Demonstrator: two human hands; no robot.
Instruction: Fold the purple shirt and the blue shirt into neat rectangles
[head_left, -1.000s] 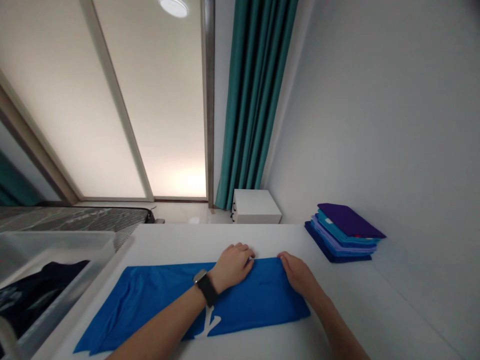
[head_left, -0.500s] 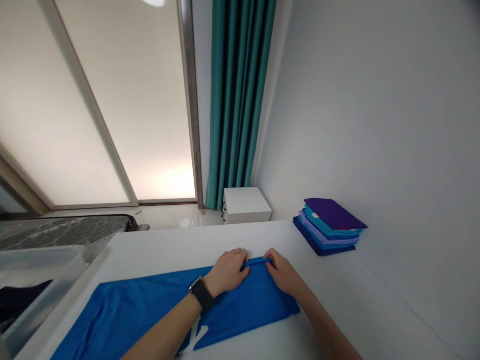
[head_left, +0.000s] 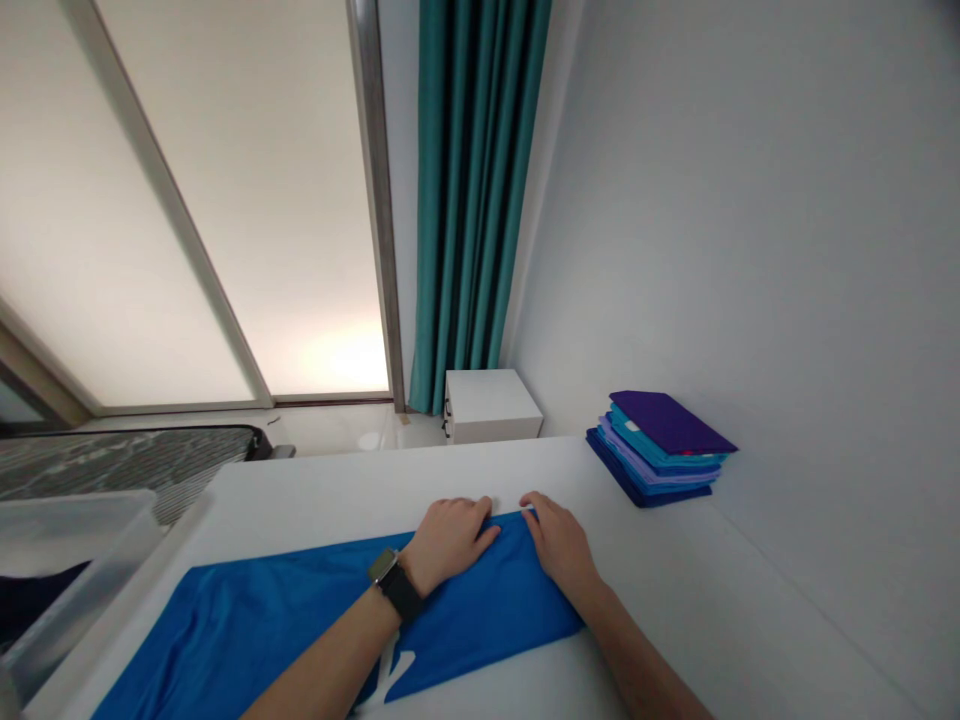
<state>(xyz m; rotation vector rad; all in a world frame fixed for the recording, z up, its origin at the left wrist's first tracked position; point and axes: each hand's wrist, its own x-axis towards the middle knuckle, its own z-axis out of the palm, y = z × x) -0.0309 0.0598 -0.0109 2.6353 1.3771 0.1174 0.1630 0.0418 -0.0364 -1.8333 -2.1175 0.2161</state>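
Note:
A bright blue folded garment point(head_left: 480, 625) with a white print near its front edge lies lengthwise on the white table. My left hand point(head_left: 450, 545), with a dark watch on its wrist, rests over the garment's far edge, its thumb spread away from its fingers. At the far right corner is my right hand point(head_left: 559, 540). Its thumb touches the cloth, and a small gap shows between thumb and forefinger. The right forearm and hand cover part of the garment's right end. Towards the left, the cloth is wrinkled and runs out of view.
A stack of folded clothes point(head_left: 660, 450), purple on top, stands at the back right beside the wall. On the left is a clear plastic bin point(head_left: 127, 560) with dark cloth inside. Beyond the table are a white cabinet point(head_left: 491, 405) and a green curtain point(head_left: 476, 200).
My right hand has loosened its pinch on the garment's far edge and shifted slightly left. The raised fold at that edge now lies flatter. My left hand has barely moved.

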